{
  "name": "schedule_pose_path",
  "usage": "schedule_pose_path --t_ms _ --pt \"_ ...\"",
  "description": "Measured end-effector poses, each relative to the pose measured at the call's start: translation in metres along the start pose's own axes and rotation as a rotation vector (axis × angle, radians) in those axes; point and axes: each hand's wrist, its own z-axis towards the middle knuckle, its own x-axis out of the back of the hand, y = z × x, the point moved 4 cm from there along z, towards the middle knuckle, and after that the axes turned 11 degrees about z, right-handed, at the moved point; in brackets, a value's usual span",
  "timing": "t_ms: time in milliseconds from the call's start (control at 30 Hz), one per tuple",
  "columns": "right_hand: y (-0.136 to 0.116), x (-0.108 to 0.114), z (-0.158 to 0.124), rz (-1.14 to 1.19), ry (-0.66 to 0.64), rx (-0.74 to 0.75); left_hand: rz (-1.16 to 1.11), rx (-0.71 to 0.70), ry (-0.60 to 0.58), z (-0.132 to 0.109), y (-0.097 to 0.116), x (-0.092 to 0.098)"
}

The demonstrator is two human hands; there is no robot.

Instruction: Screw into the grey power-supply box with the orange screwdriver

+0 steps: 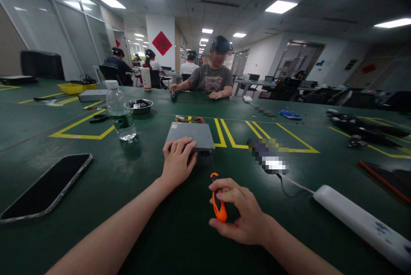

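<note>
A grey metal box [192,133] with coloured wires at its far end lies on the green table [160,240]. My left hand [177,160] rests on the box's near corner, fingers curled over the edge. My right hand [239,211] is closed round the orange handle of a screwdriver [218,203], whose thin shaft points at the box's near face.
A water bottle [120,111] and a metal bowl [140,105] stand to the left, a dark phone [48,186] at near left. A white power strip [362,223] lies at right. A person sits across the table, others work further back.
</note>
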Motion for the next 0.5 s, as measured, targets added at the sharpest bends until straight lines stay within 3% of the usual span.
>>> schedule_pose_path --t_ms 167,400,500 --pt "-0.0022 0.0003 -0.0009 -0.098 -0.078 0.036 -0.005 0.001 -0.004 0.0000 -0.0001 0.0008" --pt "-0.0026 0.0007 -0.0007 -0.100 0.015 0.061 -0.011 -0.001 -0.006 -0.0002 -0.0007 0.0004" --pt "-0.0012 0.0010 -0.0008 -0.053 -0.006 0.045 -0.005 -0.001 -0.010 -0.0002 -0.0005 0.0002"
